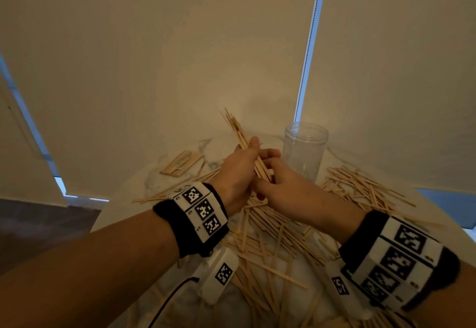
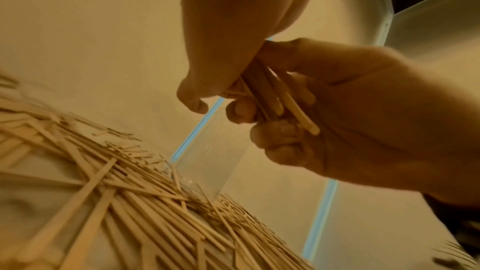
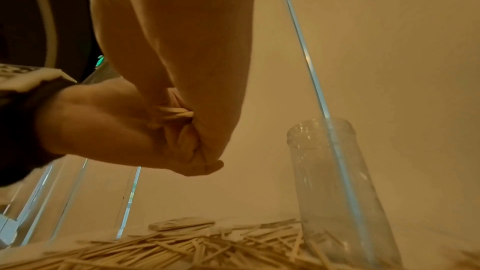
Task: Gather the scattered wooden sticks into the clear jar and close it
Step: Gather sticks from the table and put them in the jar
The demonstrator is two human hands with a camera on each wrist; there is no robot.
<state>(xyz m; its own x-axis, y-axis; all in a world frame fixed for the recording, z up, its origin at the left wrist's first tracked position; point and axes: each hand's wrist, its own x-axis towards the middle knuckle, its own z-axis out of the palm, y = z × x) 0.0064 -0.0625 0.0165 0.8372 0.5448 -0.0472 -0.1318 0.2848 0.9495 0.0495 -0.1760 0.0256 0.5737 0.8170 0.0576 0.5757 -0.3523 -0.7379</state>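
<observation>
**Sticks held in two hands beside an open jar**

Head view: A clear jar (image 1: 304,152) is seen standing upright on the round white table (image 1: 123,198), with no lid on it and no sticks seen inside. A bundle of sticks (image 1: 242,134) is gripped by the left hand (image 1: 237,173), fingers curled round it, just left of the jar. The lower end is pinched by the right hand (image 1: 288,188). Many loose sticks (image 1: 270,232) are spread on the table. Pale blinds (image 1: 154,57) are seen behind.

Left wrist view: The rounded stick ends are shown inside the curled fingers (image 2: 241,110). This is hidden from the head.

Right wrist view: The jar's ridged neck is shown, and a flat stack of sticks (image 3: 182,223) lying behind the pile.
</observation>
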